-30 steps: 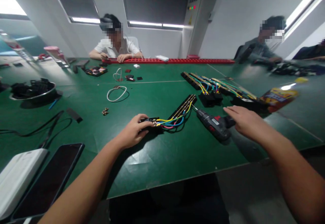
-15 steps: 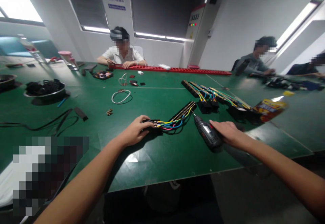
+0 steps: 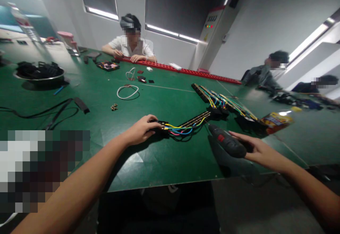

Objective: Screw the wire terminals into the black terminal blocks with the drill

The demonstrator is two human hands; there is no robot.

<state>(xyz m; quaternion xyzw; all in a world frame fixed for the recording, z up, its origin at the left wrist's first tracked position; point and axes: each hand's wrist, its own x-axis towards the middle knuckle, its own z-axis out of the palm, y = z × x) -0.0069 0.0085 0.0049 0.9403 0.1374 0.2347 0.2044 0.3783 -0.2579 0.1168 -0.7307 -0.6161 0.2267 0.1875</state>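
Note:
My left hand (image 3: pixel 140 129) is closed around a black block at the left end of a wired assembly lying on the green table (image 3: pixel 159 163). Yellow, blue, green and pink wires (image 3: pixel 183 129) run from this block to a slim black strip with brass bars (image 3: pixel 195 119). In my right hand (image 3: pixel 253 147) is a cordless screwdriver (image 3: pixel 227 142), held above the tabletop. Its thin bit points left, close to the right end of the strip; whether it touches, I cannot tell. My fingers hide most of the block.
Similar wired strips (image 3: pixel 225 101) lie beyond the screwdriver, beside a yellow-capped bottle (image 3: pixel 277 120). Small brass pieces (image 3: pixel 114 107), a white cable loop (image 3: pixel 127 92) and a bowl of black parts (image 3: pixel 39 73) are leftward. A co-worker (image 3: pixel 132 43) sits opposite behind a red rail (image 3: pixel 180 70).
The screwdriver has moved right and its rear has lifted and swung outward with my right hand. My left hand keeps its hold on the block. The whole view has shifted slightly.

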